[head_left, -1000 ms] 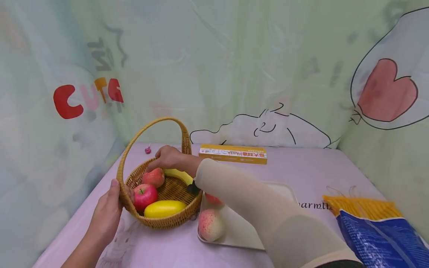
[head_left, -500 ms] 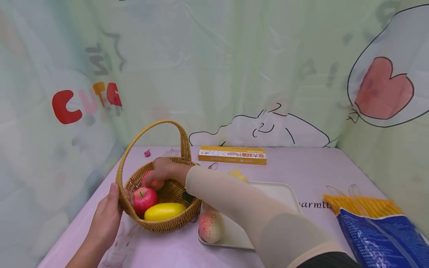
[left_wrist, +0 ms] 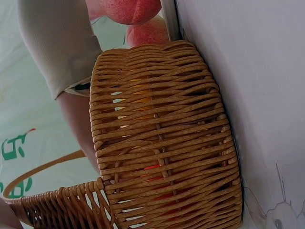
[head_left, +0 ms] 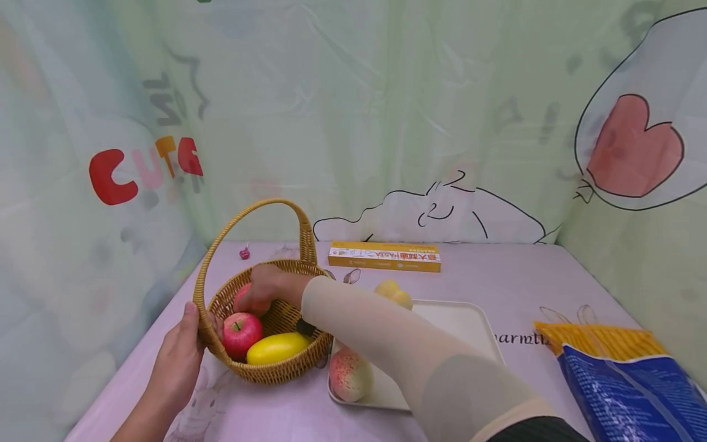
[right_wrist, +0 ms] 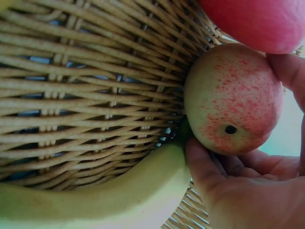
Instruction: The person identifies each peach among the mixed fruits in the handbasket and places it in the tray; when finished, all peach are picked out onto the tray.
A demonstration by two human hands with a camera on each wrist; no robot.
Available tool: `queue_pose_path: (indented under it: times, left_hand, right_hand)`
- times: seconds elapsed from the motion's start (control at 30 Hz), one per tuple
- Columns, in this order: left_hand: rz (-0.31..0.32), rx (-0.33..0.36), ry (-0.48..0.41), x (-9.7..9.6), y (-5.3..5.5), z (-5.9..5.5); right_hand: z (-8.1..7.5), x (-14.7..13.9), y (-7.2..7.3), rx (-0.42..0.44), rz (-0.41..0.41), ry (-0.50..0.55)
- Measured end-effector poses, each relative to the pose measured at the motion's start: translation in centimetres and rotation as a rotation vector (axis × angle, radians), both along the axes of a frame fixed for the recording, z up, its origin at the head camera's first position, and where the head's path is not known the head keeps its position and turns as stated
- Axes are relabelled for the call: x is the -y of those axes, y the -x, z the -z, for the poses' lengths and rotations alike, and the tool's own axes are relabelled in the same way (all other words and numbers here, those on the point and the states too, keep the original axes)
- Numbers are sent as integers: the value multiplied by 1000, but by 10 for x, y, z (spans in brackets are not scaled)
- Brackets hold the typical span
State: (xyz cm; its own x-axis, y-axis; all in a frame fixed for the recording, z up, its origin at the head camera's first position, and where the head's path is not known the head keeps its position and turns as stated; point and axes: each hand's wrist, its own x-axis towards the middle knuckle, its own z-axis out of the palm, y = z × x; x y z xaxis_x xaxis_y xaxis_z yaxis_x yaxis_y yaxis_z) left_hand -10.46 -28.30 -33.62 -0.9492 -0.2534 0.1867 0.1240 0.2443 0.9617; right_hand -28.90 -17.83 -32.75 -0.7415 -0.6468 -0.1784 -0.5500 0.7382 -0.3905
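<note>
A wicker basket [head_left: 270,373] with a tall arched handle stands left of centre in the head view. My left hand [head_left: 177,356] grips its left side at the foot of the handle. My right hand [head_left: 267,288] reaches inside and holds a speckled peach [right_wrist: 233,95], thumb and fingers on opposite sides of it. In front of that peach lie a red apple [head_left: 242,336] and a smooth yellow fruit [head_left: 276,348]. The right wrist view shows a banana [right_wrist: 95,205] beside the fingers; my forearm hides it from the head view.
Right of the basket is a cream tray [head_left: 458,316] with a peach [head_left: 350,374], partly under my sleeve. Yellow fruit [head_left: 394,293] shows behind the sleeve. A pasta box [head_left: 383,256] and a lollipop [head_left: 245,252] lie behind; a blue-and-yellow bag [head_left: 624,380] is at right.
My right hand has moved down from above the peach and its fingers have closed round it. The forearm has shifted left, covering the banana. My left hand stays on the basket.
</note>
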Motion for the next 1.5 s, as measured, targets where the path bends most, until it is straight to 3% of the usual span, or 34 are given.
queue_pose_path:
  times: [0.17, 0.33, 0.53, 0.7, 1.17, 1.33, 1.5]
  left_hand:
    - [3, -10, 8, -1, 0, -1]
    - [1, -11, 8, -1, -1, 0]
    - [-10, 40, 36, 1, -2, -1]
    - [-19, 87, 59, 2, -2, -2]
    - [-16, 68, 72, 2, -2, -1]
    - [-17, 62, 67, 1, -2, -1]
    - [-21, 65, 65, 3, -3, -1]
  right_hand:
    - [-2, -5, 3, -1, 32, 20]
    - [-7, -13, 7, 24, 86, 105]
    - [-13, -23, 10, 37, 92, 204]
    - [-18, -32, 6, 160, 133, 341]
    - [-41, -56, -6, 259, 38, 506]
    - [-45, -69, -14, 326, 8, 519]
    - [-47, -83, -22, 331, -7, 545]
